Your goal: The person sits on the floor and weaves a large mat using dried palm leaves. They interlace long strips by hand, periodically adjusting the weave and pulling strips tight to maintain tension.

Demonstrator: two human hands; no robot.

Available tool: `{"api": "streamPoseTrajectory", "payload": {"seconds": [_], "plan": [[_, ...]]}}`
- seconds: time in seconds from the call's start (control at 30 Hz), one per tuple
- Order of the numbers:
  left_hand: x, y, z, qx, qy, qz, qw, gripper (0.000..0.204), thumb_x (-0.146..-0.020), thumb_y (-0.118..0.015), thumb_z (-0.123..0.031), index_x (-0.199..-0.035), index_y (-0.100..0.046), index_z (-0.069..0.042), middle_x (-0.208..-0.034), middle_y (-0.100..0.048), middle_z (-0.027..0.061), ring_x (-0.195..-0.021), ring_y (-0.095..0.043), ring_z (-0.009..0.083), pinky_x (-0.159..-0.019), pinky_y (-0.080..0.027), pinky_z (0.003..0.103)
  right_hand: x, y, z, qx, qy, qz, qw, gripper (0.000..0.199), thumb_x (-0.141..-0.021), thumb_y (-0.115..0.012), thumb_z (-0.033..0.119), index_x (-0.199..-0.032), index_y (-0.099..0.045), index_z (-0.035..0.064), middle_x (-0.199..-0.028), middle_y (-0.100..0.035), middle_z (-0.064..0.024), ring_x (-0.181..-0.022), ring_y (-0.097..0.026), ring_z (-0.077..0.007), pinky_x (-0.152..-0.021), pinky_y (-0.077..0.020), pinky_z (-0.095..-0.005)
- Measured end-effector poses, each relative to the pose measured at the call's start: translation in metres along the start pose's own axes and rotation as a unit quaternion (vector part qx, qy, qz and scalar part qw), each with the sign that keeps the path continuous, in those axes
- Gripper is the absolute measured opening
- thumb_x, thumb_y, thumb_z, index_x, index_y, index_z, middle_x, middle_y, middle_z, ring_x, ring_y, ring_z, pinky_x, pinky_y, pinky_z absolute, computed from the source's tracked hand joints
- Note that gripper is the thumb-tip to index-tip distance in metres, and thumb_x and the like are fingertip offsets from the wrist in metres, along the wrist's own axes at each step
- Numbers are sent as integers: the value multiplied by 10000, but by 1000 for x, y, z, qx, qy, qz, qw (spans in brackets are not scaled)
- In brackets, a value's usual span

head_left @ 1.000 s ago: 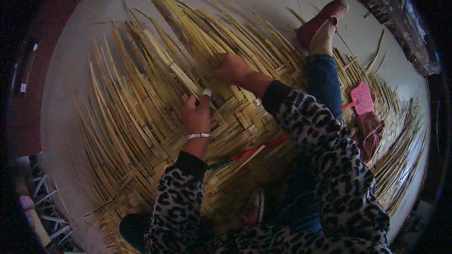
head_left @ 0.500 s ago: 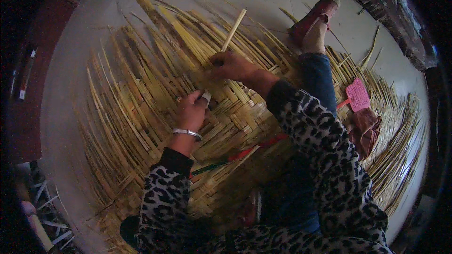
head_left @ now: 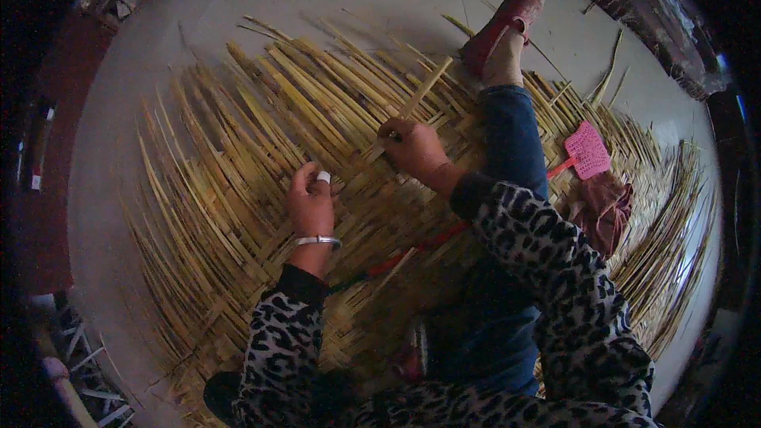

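While the left hand (head_left: 311,202) presses the woven mat (head_left: 238,190), the right hand (head_left: 412,147) pinches a flat strip (head_left: 420,95).

One woven mat (head_left: 261,190), one pink swatter (head_left: 585,150), one red shoe (head_left: 501,25).

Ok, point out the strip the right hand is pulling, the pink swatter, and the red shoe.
bamboo strip (head_left: 424,89), head view, on the raised middle of the strip.
pink swatter (head_left: 588,149), head view, on its flat grid head.
red shoe (head_left: 501,24), head view, on its upper side.
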State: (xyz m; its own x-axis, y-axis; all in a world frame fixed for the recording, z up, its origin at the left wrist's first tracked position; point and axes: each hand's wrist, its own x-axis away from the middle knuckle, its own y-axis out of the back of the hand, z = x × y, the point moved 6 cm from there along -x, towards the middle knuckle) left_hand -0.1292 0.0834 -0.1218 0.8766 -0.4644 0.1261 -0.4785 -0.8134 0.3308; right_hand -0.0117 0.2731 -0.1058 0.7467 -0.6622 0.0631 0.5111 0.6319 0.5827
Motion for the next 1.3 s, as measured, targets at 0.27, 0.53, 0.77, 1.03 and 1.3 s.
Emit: {"api": "streamPoseTrajectory", "payload": {"seconds": [0.27,0.53,0.77,1.03,1.3], "plan": [[-5,-80,-64,-242,-255,118,929,404,-815,-641,-187,-1156,-552,11,-1186,-547,221,-1044,-545,377,-882,-448,419,-16,73,-56,-509,-153,-77,843,258,-889,-597,282,-963,-585,34,-776,-594,-57,-689,-591,-174,-643,-511,-337],[-35,-116,-78,-317,-178,149,920,337,-755,-664,-340,-756,-637,-4,-693,-592,224,-681,-574,408,-598,-455,445,-57,60,-73,-531,-134,6,837,267,-920,-528,312,-938,-584,51,-844,-595,-73,-725,-579,-196,-681,-507,-360],[-40,-99,-56,-136,-79,69,985,350,-793,-606,-270,-630,-476,11,-509,-477,136,-481,-548,273,-500,-421,413,-86,20,-35,28,85,89,992,295,-846,-563,256,-938,-611,-21,-880,-642,-184,-811,-638,-296,-722,-494,-405],[-40,-86,-55,-70,-21,43,996,352,-807,-635,-323,-758,-592,22,-559,-551,81,-449,-529,205,-479,-428,367,-104,2,-23,146,27,139,979,453,-697,-677,380,-938,-633,-1,-910,-637,-219,-847,-623,-342,-765,-483,-430],[-46,-97,-50,-179,-30,69,981,436,-821,-621,-375,-884,-621,56,-640,-596,111,-620,-596,229,-600,-452,383,-94,16,-29,-77,-9,204,976,359,-748,-700,280,-984,-626,19,-806,-623,-79,-724,-563,-149,-638,-456,-323]]}}
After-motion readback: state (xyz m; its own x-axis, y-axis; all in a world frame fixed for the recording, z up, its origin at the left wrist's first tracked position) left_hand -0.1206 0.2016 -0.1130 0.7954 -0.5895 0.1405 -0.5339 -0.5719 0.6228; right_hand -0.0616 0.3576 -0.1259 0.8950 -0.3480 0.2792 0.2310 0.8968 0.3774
